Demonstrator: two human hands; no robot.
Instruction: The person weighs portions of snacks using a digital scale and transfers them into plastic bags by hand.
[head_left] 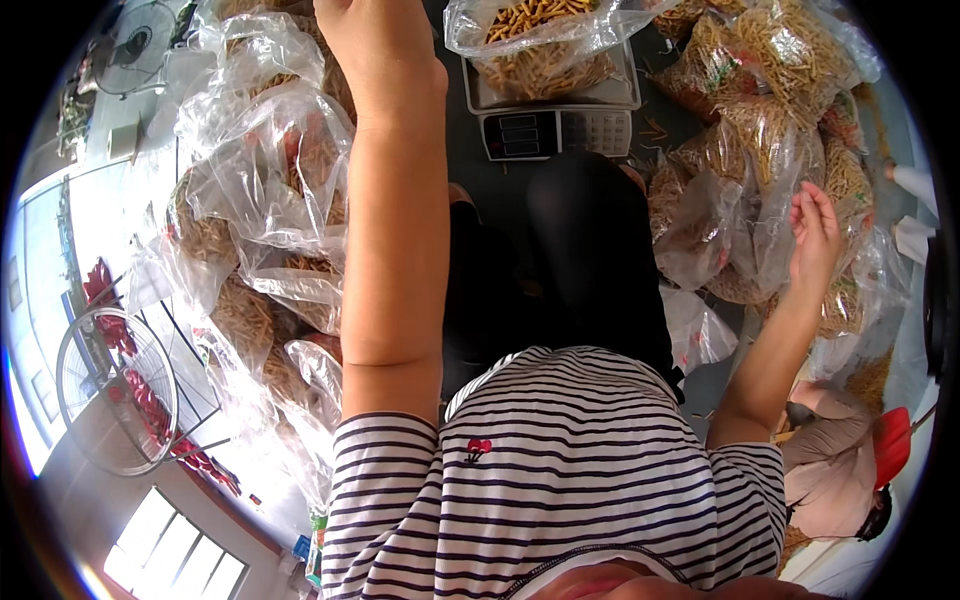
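Bag [545, 78] of sticks [535, 14] over the scale's [578, 135] far edge; right hand [816, 232] half-curled, empty; left hand [368, 22], can't tell.

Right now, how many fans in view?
2. The lower fan stands at the far left; the upper fan is near the top-left corner. Others could be hidden behind the plastic bags.
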